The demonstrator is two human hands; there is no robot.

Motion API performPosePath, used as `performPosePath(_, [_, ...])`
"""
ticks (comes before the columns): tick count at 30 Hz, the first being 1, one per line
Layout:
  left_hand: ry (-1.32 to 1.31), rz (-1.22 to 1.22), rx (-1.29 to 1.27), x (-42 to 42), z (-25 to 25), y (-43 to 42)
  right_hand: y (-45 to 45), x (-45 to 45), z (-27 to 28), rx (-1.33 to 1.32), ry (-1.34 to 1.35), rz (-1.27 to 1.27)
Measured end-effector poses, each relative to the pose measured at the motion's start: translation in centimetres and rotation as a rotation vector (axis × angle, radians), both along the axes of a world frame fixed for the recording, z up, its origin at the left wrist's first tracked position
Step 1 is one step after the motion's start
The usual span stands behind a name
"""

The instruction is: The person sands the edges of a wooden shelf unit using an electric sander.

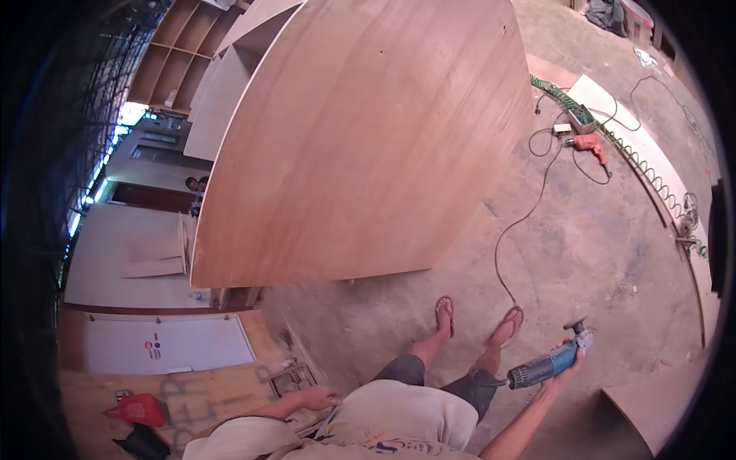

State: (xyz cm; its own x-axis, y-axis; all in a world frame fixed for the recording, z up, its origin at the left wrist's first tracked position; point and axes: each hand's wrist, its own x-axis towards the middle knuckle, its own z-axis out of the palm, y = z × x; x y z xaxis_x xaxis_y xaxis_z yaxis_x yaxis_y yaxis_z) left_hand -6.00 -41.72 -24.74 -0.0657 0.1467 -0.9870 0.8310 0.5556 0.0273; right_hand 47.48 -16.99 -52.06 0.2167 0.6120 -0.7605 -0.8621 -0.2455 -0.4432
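My right hand (570, 368) is wrapped around the body of a blue angle grinder (548, 366), held low to the right of my legs. The grinder's disc end (576, 325) points up and away from me, and its cord leaves the rear end near my shorts. My left hand (319, 397) is closed beside the front of my shirt; what its fingers hold, if anything, is too small to make out. A large plywood panel (360, 153) stands in front of me, forming the side of a big box-like cabinet.
An orange drill (589, 144) lies on the concrete floor (567, 230) with loose cords. A green coiled hose (563, 98) runs along the right. Shelving (172, 57) stands at far left. A red container (146, 410) rests on a wooden surface at lower left. A person (195, 185) is behind the panel.
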Motion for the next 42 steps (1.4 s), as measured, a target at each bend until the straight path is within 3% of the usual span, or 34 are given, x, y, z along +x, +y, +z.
performPosePath(5, [-0.052, 0.177, 0.052, 0.1, -1.7, 3.1, -1.6, 1.1, -1.5, -0.155, 0.006, -0.046])
performPosePath(8, [-0.037, 0.392, 0.173, 1.6, -2.6, 5.2, -3.3, 2.2, -3.1, -0.142, -0.101, -0.041])
performPosePath(12, [-0.029, 0.457, 0.232, 5.3, -1.4, 10.0, -3.6, 3.6, -2.7, -0.146, -0.238, 0.037])
performPosePath(17, [-0.105, 0.407, 0.452, 6.4, 1.8, 8.2, 0.2, 1.5, 9.8, -0.092, -0.517, 0.127])
performPosePath(20, [-0.003, 0.358, 0.637, 6.5, 5.0, 9.8, 4.5, -0.1, 15.3, 0.051, -0.735, 0.132])
performPosePath(22, [0.092, 0.472, 0.890, 6.0, 7.9, 12.7, 8.0, -1.8, 21.8, 0.125, -0.881, 0.364])
performPosePath(24, [0.167, 0.357, 1.403, 3.6, 10.4, 17.3, 12.6, -3.8, 27.4, 0.222, -1.047, 0.596])
performPosePath(25, [0.187, 0.425, 1.563, 2.4, 13.3, 20.2, 14.6, -5.0, 29.7, 0.287, -1.133, 0.712])
performPosePath(27, [0.511, 0.201, 1.885, -0.1, 17.7, 25.1, 18.7, -7.6, 32.8, 0.428, -1.340, 0.850])
performPosePath(28, [0.695, 0.039, 1.977, -1.6, 20.1, 27.1, 20.6, -9.4, 35.4, 0.458, -1.250, 0.946])
performPosePath(30, [0.780, 0.017, 1.872, -4.0, 23.4, 30.2, 23.0, -14.5, 43.5, 0.598, -1.221, 1.094])
performPosePath(31, [0.820, -0.003, 1.822, -5.2, 24.3, 31.2, 24.7, -16.0, 44.7, 0.770, -1.381, 1.089])
performPosePath(32, [0.737, 0.070, 1.664, -6.5, 24.7, 31.6, 25.5, -18.7, 48.5, 0.801, -1.260, 1.169])
performPosePath(34, [0.559, 0.198, 1.315, -9.0, 24.9, 31.9, 27.3, -22.8, 53.9, 0.765, -1.424, 1.307])
performPosePath(35, [0.583, 0.239, 1.206, -9.1, 24.9, 32.3, 28.1, -24.5, 55.3, 0.878, -1.496, 1.287])
performPosePath(38, [0.542, 0.151, 1.173, -10.1, 23.7, 31.8, 29.4, -30.7, 61.2, 0.954, -1.547, 1.463])
performPosePath(41, [0.410, 0.249, 1.125, -10.2, 25.5, 32.5, 30.1, -36.1, 63.9, 1.133, -1.593, 1.608])
performPosePath(42, [0.373, 0.266, 1.126, -10.2, 25.7, 32.7, 30.2, -37.8, 64.6, 1.103, -1.488, 1.684])
